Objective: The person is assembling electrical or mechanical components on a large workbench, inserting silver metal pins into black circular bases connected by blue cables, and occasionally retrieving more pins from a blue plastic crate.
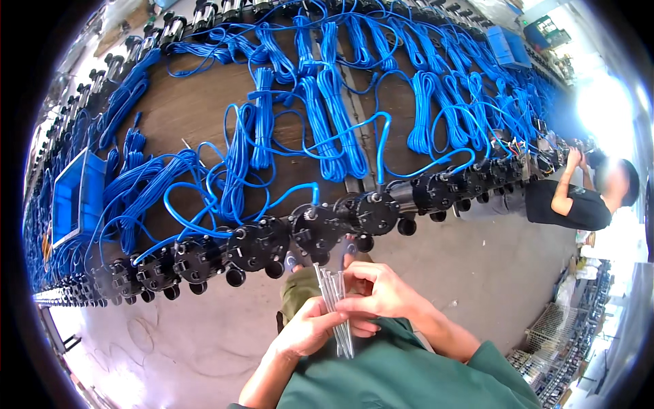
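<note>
Bundle of thin clear rods (335, 307) is held closed in the grip of both the left hand (306, 330) and the right hand (381, 293), below the black pump heads (317, 228) on the surface, and one rod should be separated slowly

Blue cables (334, 116), black pump bodies (317, 228), green sleeves (409, 378)

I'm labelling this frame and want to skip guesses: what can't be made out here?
Head view only:
- Lower ends of the thin metal rods: hidden behind the left hand.
- Right hand grip: its fingertips cover the rods.
- Co-worker's hands: too small, washed out by glare.
- Far black pump units: cut off by the top edge.
</note>
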